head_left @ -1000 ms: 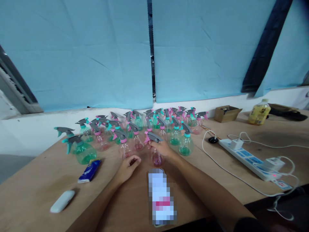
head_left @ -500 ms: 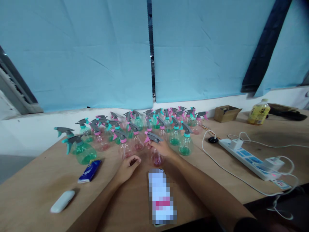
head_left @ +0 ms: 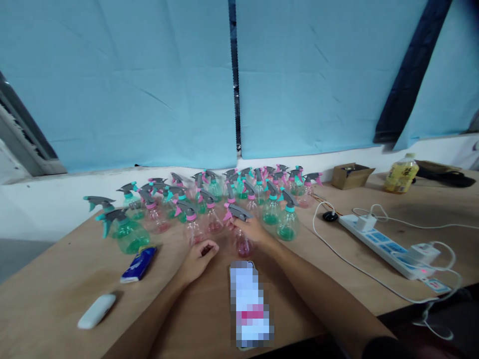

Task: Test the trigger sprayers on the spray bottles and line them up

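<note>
My right hand [head_left: 253, 229] is wrapped round a small clear pink spray bottle [head_left: 242, 244] with a grey and pink trigger head, standing on the wooden table [head_left: 307, 259]. My left hand [head_left: 197, 258] rests on the table just left of it, fingers curled, with something small and dark inside that I cannot make out. Behind both hands stands a crowd of several pink and green spray bottles [head_left: 209, 199].
A larger green spray bottle [head_left: 129, 232], a blue packet [head_left: 139, 264] and a white oblong object [head_left: 97, 311] lie at the left. A pixelated flat object [head_left: 251, 304] lies near me. A power strip [head_left: 389, 248] with cables, a cardboard box [head_left: 352, 175] and a yellow drink bottle [head_left: 402, 173] are at the right.
</note>
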The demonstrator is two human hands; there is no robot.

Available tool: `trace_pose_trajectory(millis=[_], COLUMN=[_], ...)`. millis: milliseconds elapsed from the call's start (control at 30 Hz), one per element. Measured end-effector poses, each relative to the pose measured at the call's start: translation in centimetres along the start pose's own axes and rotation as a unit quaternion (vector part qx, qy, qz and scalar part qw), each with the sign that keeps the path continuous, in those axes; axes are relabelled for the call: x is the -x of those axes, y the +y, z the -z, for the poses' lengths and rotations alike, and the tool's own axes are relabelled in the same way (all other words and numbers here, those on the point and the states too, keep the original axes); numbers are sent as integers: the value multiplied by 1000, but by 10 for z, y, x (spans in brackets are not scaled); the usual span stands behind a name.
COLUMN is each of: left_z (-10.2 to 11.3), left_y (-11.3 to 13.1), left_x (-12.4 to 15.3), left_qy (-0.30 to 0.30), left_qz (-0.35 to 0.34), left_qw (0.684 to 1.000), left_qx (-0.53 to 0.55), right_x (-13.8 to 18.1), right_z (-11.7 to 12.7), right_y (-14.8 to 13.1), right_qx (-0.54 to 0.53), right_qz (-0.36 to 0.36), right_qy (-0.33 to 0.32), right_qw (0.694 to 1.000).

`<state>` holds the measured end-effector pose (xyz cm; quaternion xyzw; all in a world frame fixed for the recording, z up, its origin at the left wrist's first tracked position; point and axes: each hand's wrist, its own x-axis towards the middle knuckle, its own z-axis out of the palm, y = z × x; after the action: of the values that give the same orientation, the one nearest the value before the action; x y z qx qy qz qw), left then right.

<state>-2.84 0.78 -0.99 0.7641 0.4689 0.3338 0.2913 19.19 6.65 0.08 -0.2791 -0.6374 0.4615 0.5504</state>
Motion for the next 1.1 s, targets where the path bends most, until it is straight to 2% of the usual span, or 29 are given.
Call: trace_pose_trajectory(millis=[1100], left_z=[0], left_y=[-2], left_x=[0], left_qy=[-10], left_qz=[-4], left_qw=[1000], left_qx=[-4], right_x=[1], right_z=[0], right_y=[-4], right_qx=[4], right_qz=[1], right_qy=[-1], right_qw=[1000])
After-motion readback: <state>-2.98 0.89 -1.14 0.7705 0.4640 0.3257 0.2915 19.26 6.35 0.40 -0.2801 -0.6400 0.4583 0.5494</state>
